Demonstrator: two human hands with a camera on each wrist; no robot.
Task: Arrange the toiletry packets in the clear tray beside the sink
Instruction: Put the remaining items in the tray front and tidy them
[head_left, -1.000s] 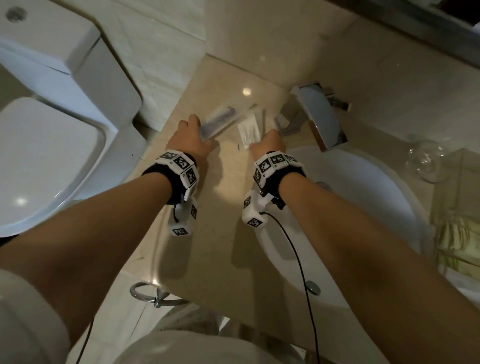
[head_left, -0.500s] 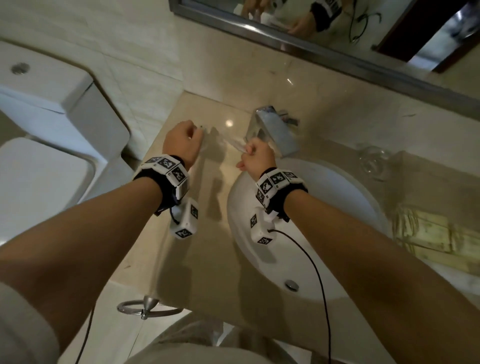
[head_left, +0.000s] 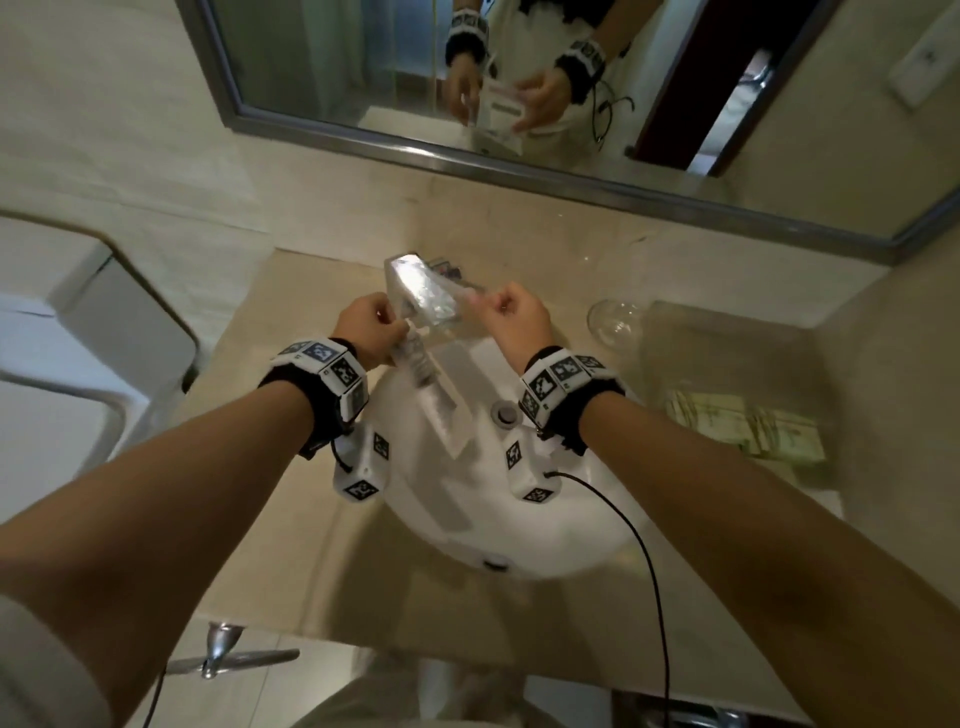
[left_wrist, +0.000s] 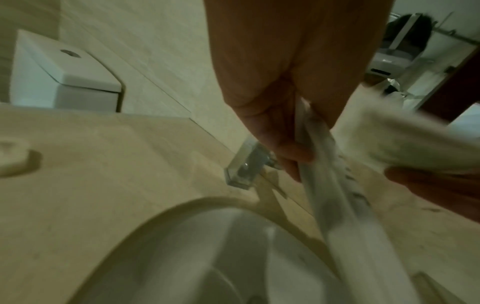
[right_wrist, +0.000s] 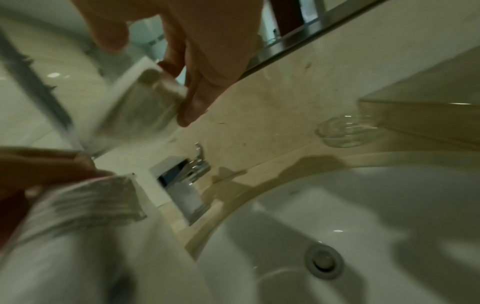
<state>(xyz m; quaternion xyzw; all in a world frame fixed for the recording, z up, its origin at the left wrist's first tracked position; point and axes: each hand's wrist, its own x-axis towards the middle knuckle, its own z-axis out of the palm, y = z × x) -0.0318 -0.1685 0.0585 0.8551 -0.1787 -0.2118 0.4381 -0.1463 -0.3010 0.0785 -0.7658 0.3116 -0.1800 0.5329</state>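
Both hands, left (head_left: 370, 332) and right (head_left: 511, 321), have lifted pinched packets (blurred) from counter to above the sink (head_left: 519, 530).

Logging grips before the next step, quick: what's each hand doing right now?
Left hand: pinches a long toiletry packet over the sink.
Right hand: pinches a clear packet.

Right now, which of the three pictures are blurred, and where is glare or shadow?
Head view: mostly sharp, glare on the faucet, arm shadows across the sink. Left wrist view: motion blur smears the long packet pinched by the left hand. Right wrist view: strongest blur on the small packet held by the right hand; hand shadows fall in the basin.
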